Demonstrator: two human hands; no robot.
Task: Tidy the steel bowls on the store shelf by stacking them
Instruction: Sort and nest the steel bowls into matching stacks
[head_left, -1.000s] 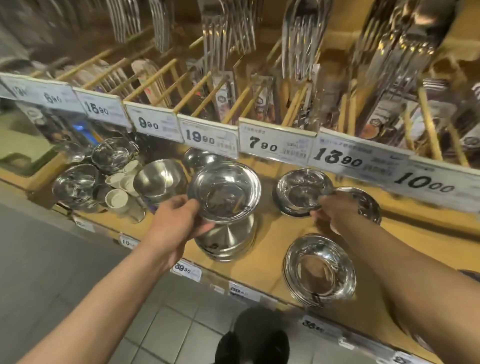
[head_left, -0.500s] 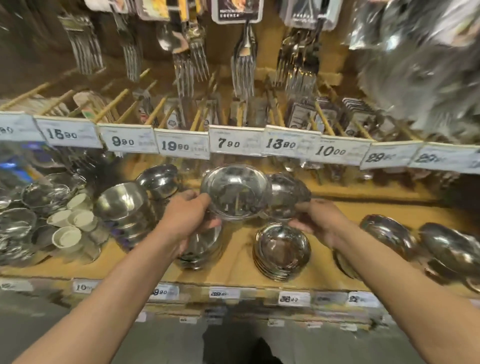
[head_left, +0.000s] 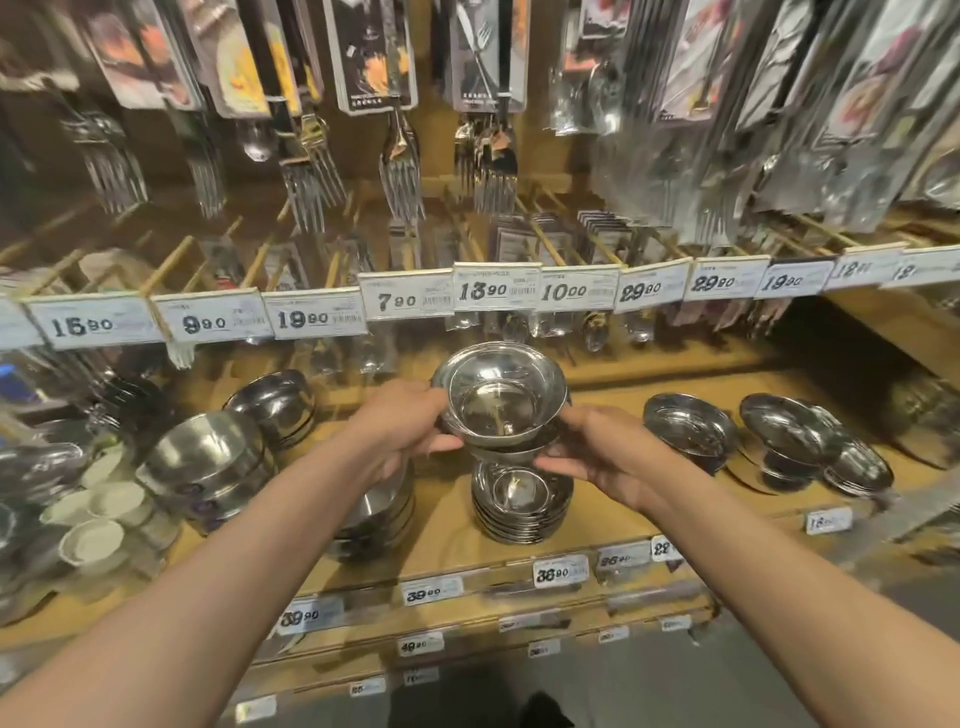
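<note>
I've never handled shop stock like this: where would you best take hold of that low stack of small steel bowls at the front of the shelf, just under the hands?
Probably by the outer wall of the stack of small bowls, one hand on its left side and one on its right, fingers low near the bottom bowl. The bowls sit nested and upright, so lifting by the top rim would likely take only the top bowl. The wooden shelf looks bare on both sides.

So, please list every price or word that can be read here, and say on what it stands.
Upper rail tags, left to right:
"16.90"
"9.90"
"19.90"
"7.90"
"13.90"
"10.00"
"29.90"
"29.90"
"19.90"
Two farthest right: blurred.
Lower shelf edge tags:
"39.90"
"39.90"
"36.90"
Others there: blurred.
Small print on tags and hanging cutlery cards: too small to read.
</note>
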